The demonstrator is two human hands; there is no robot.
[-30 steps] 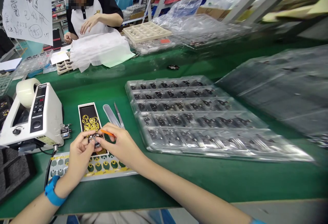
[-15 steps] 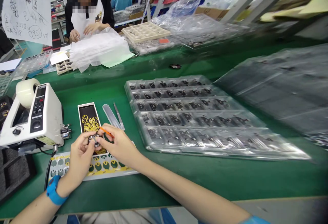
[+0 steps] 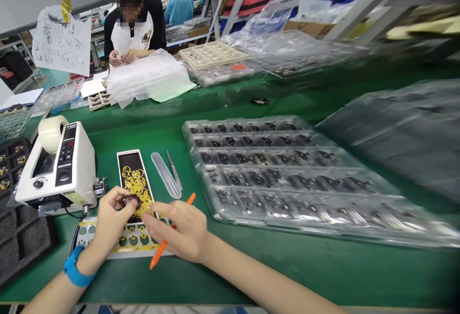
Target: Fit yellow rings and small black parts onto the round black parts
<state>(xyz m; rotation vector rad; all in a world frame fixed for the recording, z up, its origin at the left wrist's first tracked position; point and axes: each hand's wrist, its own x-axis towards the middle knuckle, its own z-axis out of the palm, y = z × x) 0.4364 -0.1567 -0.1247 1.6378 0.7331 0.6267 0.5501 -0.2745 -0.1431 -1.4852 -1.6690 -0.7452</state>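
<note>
My left hand (image 3: 112,220), with a blue band at the wrist, pinches a small dark round part (image 3: 130,202) between thumb and fingers. My right hand (image 3: 183,230) is closed around an orange pen-like tool (image 3: 158,255), which slants through its fingers. The right thumb and index fingertips are over the near end of a white box (image 3: 120,166), and I cannot tell whether they pinch anything. Thin yellow rings (image 3: 134,180) lie heaped in this box. Under my hands is a sheet (image 3: 117,249) with rows of yellow-edged round cutouts.
A white tape dispenser (image 3: 81,160) stands left, beside a black foam tray (image 3: 34,230). Tweezers (image 3: 174,168) and a clear plastic strip (image 3: 165,175) lie behind my right hand. A clear tray (image 3: 215,211) of dark parts fills the right. Across the bench sits a co-worker (image 3: 134,36).
My right hand has drawn away from the dark part, toward me and to the right. The orange tool has swung in its grip. My left hand still holds the part; the view has shifted.
</note>
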